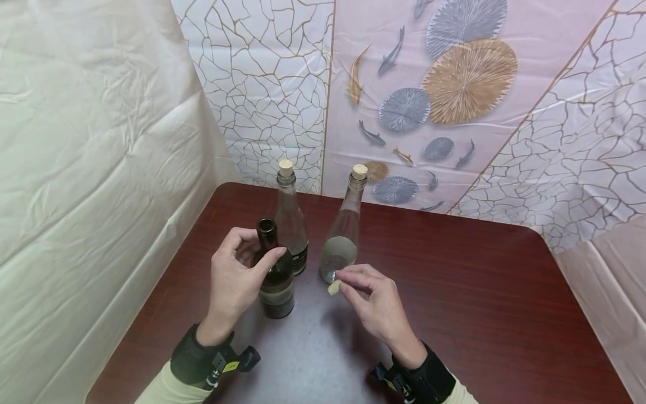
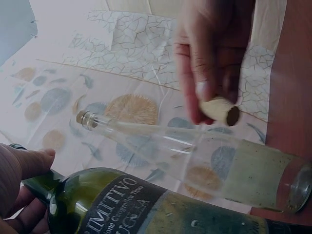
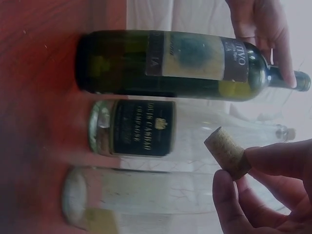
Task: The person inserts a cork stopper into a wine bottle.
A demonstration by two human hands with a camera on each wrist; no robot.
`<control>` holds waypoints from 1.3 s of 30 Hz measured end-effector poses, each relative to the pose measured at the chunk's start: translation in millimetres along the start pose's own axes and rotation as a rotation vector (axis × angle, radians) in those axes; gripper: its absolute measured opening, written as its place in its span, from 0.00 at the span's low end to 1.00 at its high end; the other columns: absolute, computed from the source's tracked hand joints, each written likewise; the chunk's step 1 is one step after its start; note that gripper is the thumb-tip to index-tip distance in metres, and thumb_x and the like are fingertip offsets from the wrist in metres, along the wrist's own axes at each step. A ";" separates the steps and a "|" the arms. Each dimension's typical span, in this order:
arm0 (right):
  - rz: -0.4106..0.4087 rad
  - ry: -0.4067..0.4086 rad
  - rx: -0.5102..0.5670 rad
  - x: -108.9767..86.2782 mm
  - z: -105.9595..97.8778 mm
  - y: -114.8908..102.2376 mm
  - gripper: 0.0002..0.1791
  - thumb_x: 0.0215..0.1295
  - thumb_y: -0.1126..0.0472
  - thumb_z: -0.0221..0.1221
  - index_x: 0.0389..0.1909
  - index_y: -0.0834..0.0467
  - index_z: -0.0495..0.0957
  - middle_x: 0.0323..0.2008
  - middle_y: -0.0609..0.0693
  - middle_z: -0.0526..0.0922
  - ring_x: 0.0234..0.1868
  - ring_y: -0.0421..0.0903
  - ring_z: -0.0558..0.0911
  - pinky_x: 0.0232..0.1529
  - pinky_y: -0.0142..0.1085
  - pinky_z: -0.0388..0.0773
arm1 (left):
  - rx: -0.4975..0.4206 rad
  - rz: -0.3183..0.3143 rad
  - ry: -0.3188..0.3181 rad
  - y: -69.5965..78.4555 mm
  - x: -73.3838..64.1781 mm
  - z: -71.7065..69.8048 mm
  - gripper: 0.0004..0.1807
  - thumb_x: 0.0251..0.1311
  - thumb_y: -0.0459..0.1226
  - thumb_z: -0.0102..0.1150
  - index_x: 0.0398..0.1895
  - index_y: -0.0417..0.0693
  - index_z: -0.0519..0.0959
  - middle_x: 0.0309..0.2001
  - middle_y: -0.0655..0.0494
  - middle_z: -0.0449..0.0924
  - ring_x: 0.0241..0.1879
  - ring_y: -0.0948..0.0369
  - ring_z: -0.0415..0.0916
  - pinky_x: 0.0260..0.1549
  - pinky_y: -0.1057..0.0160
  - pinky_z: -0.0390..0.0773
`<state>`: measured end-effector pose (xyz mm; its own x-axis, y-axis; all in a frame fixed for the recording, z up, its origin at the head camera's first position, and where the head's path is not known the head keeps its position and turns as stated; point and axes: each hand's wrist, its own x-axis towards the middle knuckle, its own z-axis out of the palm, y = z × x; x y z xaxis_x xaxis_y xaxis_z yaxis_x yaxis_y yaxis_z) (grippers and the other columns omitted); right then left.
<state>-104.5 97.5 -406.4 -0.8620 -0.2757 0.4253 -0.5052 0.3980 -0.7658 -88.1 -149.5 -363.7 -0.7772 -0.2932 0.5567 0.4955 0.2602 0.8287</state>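
Observation:
A dark green wine bottle (image 1: 277, 297) stands upright on the table, its mouth uncorked. My left hand (image 1: 233, 280) grips it around the neck and shoulder, thumb on the near side. Between thumb and fingers, my right hand (image 1: 377, 306) pinches a short cork (image 1: 334, 288), held to the right of the bottle and lower than its mouth. The right wrist view shows this cork (image 3: 226, 152) tilted, one end darker in the left wrist view. Lettering on the label (image 3: 197, 56) of the green bottle faces both wrist cameras.
Behind the green bottle stands a clear bottle (image 1: 290, 216) with a black label and a cork (image 1: 285, 166) in its mouth. Another clear corked bottle (image 1: 339, 249) is just beyond my right hand. Patterned cloth (image 1: 262, 73) hangs behind the dark red table (image 1: 469, 292).

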 end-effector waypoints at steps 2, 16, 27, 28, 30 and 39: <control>-0.112 0.007 -0.068 4.7 -3.9 -4.4 0.13 0.57 0.70 0.66 0.44 0.57 0.87 0.43 0.49 0.85 0.45 0.41 0.83 0.41 0.37 0.84 | -0.011 -0.001 0.002 -0.7 -1.1 1.1 0.20 0.44 0.30 0.75 0.40 0.35 0.77 0.40 0.50 0.81 0.39 0.61 0.83 0.39 0.70 0.82; -0.528 0.016 -0.168 54.7 -24.1 -77.6 0.12 0.60 0.67 0.64 0.45 0.58 0.86 0.45 0.48 0.85 0.48 0.41 0.80 0.36 0.30 0.77 | 0.045 -0.001 -0.029 -2.2 -2.3 4.0 0.21 0.46 0.38 0.75 0.40 0.40 0.76 0.40 0.52 0.81 0.39 0.62 0.82 0.38 0.70 0.82; -0.615 -0.038 -0.161 86.8 -22.4 -116.4 0.10 0.61 0.65 0.64 0.44 0.58 0.86 0.46 0.50 0.86 0.50 0.41 0.80 0.53 0.34 0.76 | 0.089 0.014 -0.049 -4.0 -2.5 1.0 0.21 0.48 0.41 0.74 0.41 0.41 0.76 0.41 0.53 0.81 0.40 0.62 0.81 0.40 0.68 0.82; -0.623 -0.040 -0.163 88.8 -21.5 -118.8 0.10 0.61 0.65 0.64 0.43 0.58 0.86 0.45 0.50 0.86 0.50 0.41 0.80 0.52 0.33 0.76 | 0.086 0.016 -0.047 -4.0 -2.4 0.9 0.21 0.48 0.40 0.74 0.41 0.41 0.76 0.41 0.53 0.81 0.39 0.62 0.81 0.39 0.68 0.82; -0.641 -0.039 -0.173 92.3 -19.4 -122.9 0.10 0.61 0.65 0.64 0.43 0.58 0.86 0.45 0.50 0.86 0.49 0.41 0.80 0.50 0.33 0.77 | 0.079 0.018 -0.047 -3.5 -2.3 0.9 0.21 0.47 0.40 0.74 0.41 0.41 0.76 0.41 0.53 0.81 0.40 0.62 0.81 0.40 0.68 0.82; -0.679 -0.037 -0.188 104.9 -15.5 -139.5 0.10 0.62 0.66 0.63 0.44 0.59 0.86 0.45 0.51 0.86 0.47 0.42 0.80 0.46 0.34 0.78 | 0.066 0.014 -0.053 -3.6 -1.0 0.1 0.20 0.47 0.40 0.74 0.40 0.42 0.75 0.40 0.54 0.80 0.39 0.62 0.81 0.39 0.68 0.82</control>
<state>-125.1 26.7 -247.5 -0.3536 -0.5448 0.7604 -0.9323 0.2714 -0.2391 -89.1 -150.1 -367.2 -0.7906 -0.2404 0.5632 0.4812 0.3249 0.8142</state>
